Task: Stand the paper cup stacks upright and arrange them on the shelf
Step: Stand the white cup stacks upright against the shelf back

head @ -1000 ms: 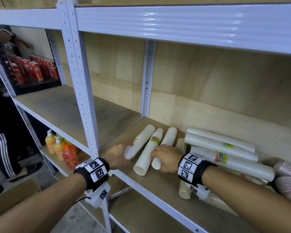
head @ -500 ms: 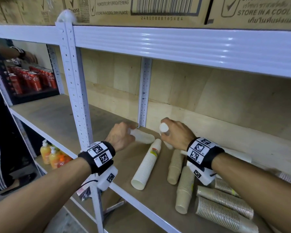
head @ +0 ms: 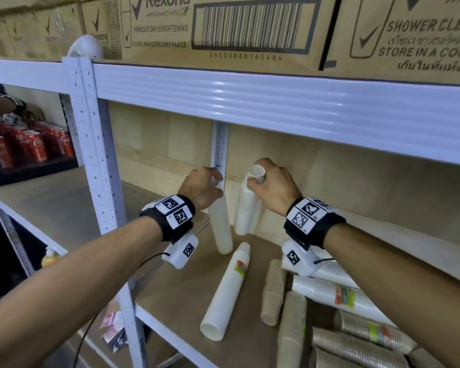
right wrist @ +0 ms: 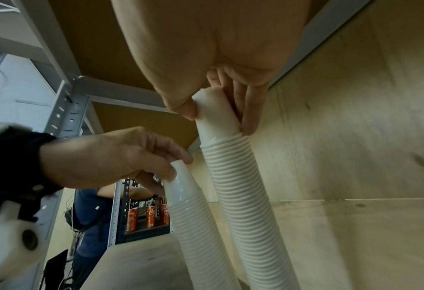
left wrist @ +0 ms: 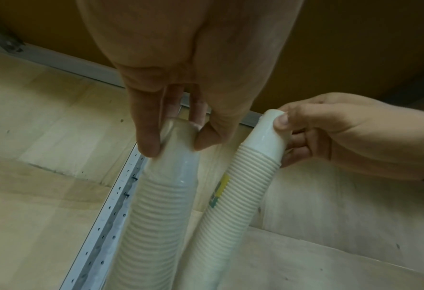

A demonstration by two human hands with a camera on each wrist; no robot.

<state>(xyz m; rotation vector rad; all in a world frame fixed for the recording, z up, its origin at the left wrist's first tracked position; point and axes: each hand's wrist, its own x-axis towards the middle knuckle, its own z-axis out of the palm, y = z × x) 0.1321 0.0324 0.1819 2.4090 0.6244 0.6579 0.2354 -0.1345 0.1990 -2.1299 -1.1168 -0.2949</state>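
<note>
Two white paper cup stacks stand nearly upright at the back left of the wooden shelf (head: pixel 186 288). My left hand (head: pixel 202 187) pinches the top of the left stack (head: pixel 221 224), which leans a little. My right hand (head: pixel 271 184) grips the top of the right stack (head: pixel 246 208) close to the back wall. The left wrist view shows the left hand's fingers (left wrist: pixel 151 137) round the left stack (left wrist: pixel 161 206) and the right stack (left wrist: pixel 240 186) beside it. In the right wrist view my right hand's thumb and fingers (right wrist: pixel 248 109) clasp the right stack (right wrist: pixel 240 186).
Another white stack (head: pixel 226 293) lies flat on the shelf, with brown stacks (head: pixel 272 290) and more sleeved white stacks (head: pixel 337 293) lying to the right. A white upright post (head: pixel 219 152) stands behind the hands. Cardboard boxes (head: pixel 223 27) sit overhead; soda cans (head: pixel 32 144) and another person's arm are at far left.
Both hands lifted their white stacks from lying flat to nearly upright and carried them toward the back left corner. The head view tilted upward.
</note>
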